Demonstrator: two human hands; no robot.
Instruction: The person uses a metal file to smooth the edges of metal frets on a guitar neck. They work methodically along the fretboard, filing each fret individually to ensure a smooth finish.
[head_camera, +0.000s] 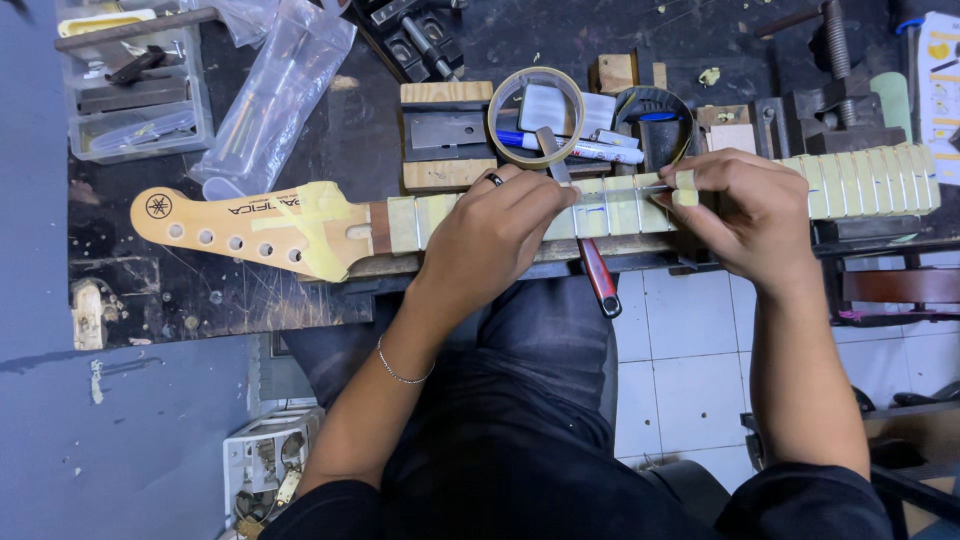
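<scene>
Crosswise on the dark workbench (250, 300) lies a guitar neck (600, 215), its headstock (240, 232) pointing to nine o'clock and its far end running off toward three o'clock; laid this way, the fingerboard sits right under both hands at the bench's near edge. Pale masking tape covers the fingerboard in strips, seemingly to shield the wood and leave only the thin frets bare.

Left hand (495, 235), with a dark ring on one finger and a thin bracelet at the wrist, lies curled over the middle of the neck, fingers pressed down on it, which would keep the neck from shifting. Right hand (750, 215) sits just to the three o'clock side, fingertips pinched on a small piece of tape (685, 188) at the fingerboard. Both hands are closed on their work and sit near each other, not touching.

A red-handled tool (598, 275) pokes out from under the left hand toward six o'clock, over the bench edge; whether that hand grips it I cannot tell. At twelve o'clock, within easy reach, rest a roll of tape (536, 117) and a marker pen (585, 148). A plastic bag (275, 95) and a clear parts box (135, 90) lie at ten o'clock, a vise (840, 105) at two o'clock.
</scene>
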